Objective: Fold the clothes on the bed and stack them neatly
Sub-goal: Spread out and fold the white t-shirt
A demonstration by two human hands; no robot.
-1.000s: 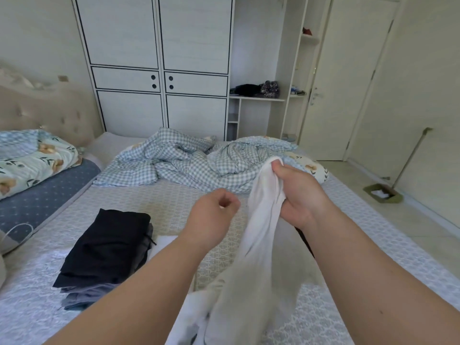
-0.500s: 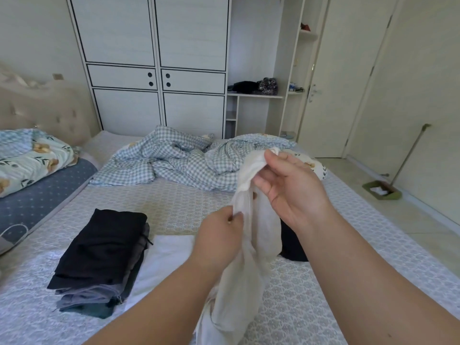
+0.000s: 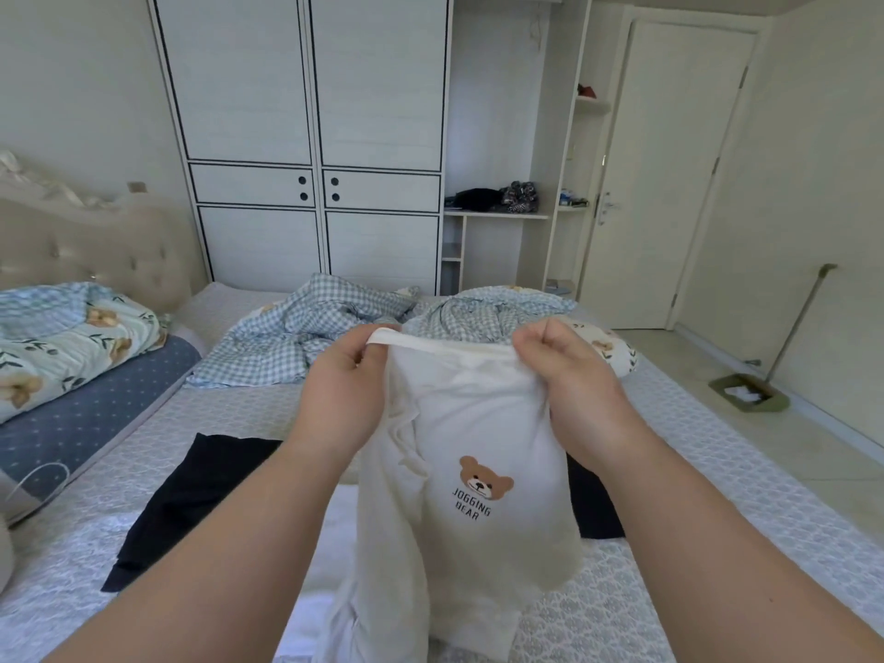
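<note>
Both the left hand (image 3: 344, 390) and right hand (image 3: 569, 390) are pinching a soft white bear-print shirt (image 3: 473, 471) above the quilted bed (image 3: 717, 471), hiding dark folded clothes (image 3: 201, 495) beside a rumpled checked blanket (image 3: 306, 337).

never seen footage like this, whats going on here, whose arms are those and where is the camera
No machine here: the arms belong to a person wearing a wide-angle camera on their head, so you look forward and down along their forearms. This is the only view.

The left hand and the right hand each pinch the top edge of a white cotton shirt with a brown bear print, holding it up in front of the person over the bed with the pale patterned cover.

On the bed lie a dark folded garment on the left, another dark piece behind the shirt, a crumpled blue checked quilt farther back, and a floral pillow near the headboard. A white wardrobe stands behind.
</note>
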